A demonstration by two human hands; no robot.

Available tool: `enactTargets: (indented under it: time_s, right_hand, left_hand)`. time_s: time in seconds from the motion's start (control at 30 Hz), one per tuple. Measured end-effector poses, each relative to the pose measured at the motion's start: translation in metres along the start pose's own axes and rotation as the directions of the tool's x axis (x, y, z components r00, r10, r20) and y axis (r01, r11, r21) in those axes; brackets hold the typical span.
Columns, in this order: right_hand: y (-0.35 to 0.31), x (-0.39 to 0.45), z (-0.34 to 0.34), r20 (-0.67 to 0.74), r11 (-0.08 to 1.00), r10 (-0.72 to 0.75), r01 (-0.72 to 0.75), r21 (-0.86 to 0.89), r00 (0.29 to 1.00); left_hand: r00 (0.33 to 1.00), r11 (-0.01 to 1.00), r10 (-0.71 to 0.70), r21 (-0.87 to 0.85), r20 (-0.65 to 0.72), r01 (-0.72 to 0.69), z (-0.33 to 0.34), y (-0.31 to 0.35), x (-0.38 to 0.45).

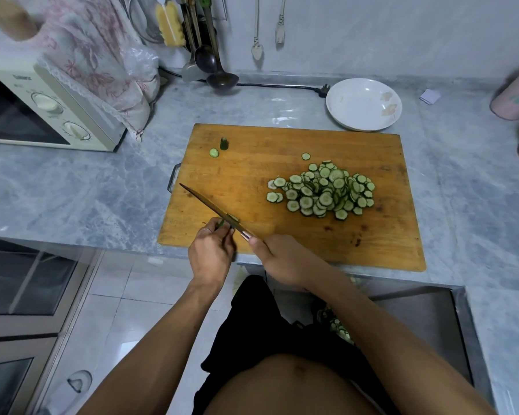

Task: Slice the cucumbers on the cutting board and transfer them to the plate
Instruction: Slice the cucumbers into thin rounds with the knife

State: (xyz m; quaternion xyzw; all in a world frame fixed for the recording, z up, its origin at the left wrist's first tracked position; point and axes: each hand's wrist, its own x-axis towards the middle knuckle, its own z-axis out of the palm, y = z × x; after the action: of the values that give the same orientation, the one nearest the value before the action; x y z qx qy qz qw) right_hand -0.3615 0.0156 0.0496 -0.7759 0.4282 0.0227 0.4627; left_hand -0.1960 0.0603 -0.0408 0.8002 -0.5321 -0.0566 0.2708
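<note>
Nearest, the right hand [277, 259] grips the knife [213, 209]; the left hand [212, 253] pinches a last cucumber stub [221, 224] at the blade. Farther on the board [282, 238], the slices [322, 190] lie heaped. Beyond, the plate [363, 104] is bare: slicing looks nearly done, transfer not begun.

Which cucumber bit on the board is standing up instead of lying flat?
The dark green cucumber end near the cutting board's far left corner. It stands upright like a stub, beside one flat slice, while the slices in the big pile lie flat.
</note>
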Motion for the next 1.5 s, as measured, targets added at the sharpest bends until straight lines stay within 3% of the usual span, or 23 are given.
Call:
enactTargets:
  time_s: [0.37,0.6,0.83,1.5]
  right_hand:
    - [0.009,0.011,0.009,-0.066,0.999,-0.031,0.032,0.004,0.997]
    - [0.014,-0.013,0.004,-0.034,0.998,-0.067,0.067,0.007,0.997]
    - [0.014,-0.023,0.010,-0.106,0.995,-0.102,0.104,0.008,0.989]
    - [0.006,-0.012,0.008,-0.033,0.999,-0.051,0.051,0.005,0.998]
  left_hand:
    - [0.998,0.998,-0.055,-0.002,0.001,0.055,-0.002,0.003,0.000]
    - [0.997,0.995,-0.074,0.068,0.029,0.072,-0.007,0.004,0.002]
    - [0.999,0.996,-0.045,0.072,0.027,0.043,-0.009,0.004,0.003]
    - [0.998,0.995,-0.068,0.069,0.010,0.067,-0.010,0.007,0.003]
